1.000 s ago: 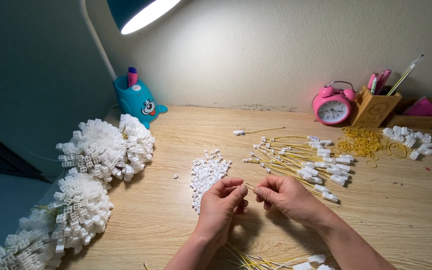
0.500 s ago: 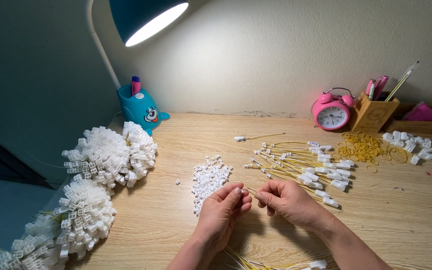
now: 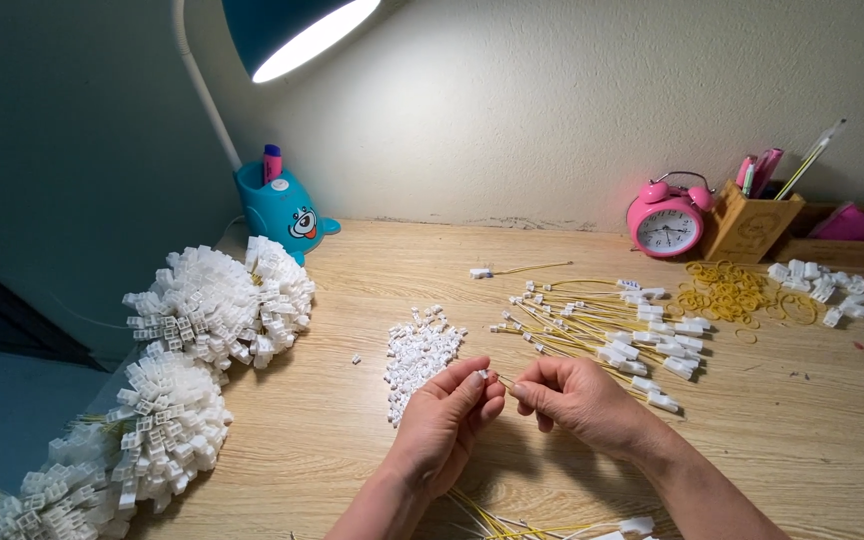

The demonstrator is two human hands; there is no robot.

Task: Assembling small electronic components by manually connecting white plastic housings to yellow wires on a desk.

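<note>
Our left hand pinches a tiny white connector and our right hand pinches the tip of a thin yellow wire, the two hands as close over the desk as half a second ago, so the joining looks no further along. The connector is small, white and blocky, just right of the loose white connector pile; the wired bundle lies farther right of that pile.

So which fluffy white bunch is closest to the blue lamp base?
The top bunch of white connectors, lying just below the blue cartoon-faced lamp base. The middle bunch and the bottom-corner bunch lie farther down the desk's left edge.
</note>
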